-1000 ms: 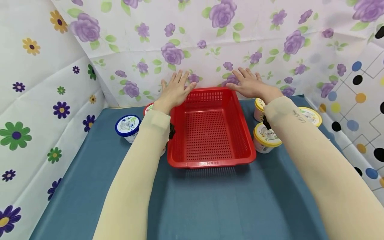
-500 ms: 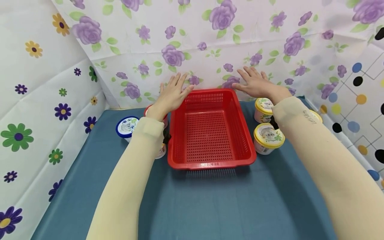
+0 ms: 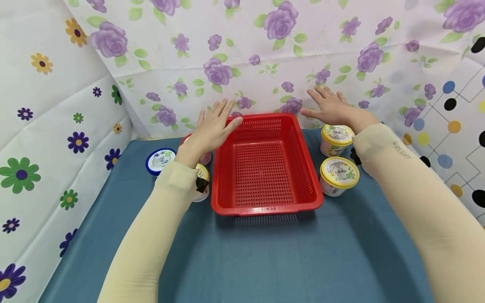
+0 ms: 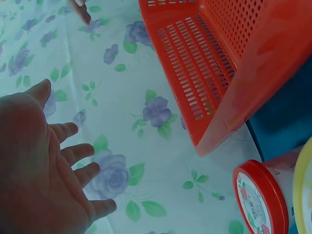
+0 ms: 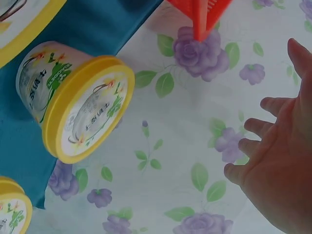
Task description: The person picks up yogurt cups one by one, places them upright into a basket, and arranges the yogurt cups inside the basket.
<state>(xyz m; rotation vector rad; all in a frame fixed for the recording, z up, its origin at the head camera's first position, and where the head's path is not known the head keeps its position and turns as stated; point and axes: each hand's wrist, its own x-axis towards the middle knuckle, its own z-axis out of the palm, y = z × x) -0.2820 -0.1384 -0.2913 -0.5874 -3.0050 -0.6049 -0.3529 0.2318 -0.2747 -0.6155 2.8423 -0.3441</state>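
Head view: left hand [image 3: 212, 131] and right hand [image 3: 334, 108], outstretched and empty, hover near the red basket [image 3: 263, 174].

Beyond the far edge of the blue-covered table [image 3: 261, 256], I see rose-printed sheeting [image 3: 250, 42]; daisy-printed sheeting [image 3: 53, 126] lines its left edge, dot-printed sheeting [image 3: 460, 122] its right.

The basket [image 3: 265, 209] is red, the table [image 3: 246, 261] blue. White-topped tub lids [image 3: 339, 171] are rimmed yellow, blue or red. The sleeves [image 3: 145, 235] are cream; the white back cloth [image 3: 250, 84] bears purple-and-green florals.
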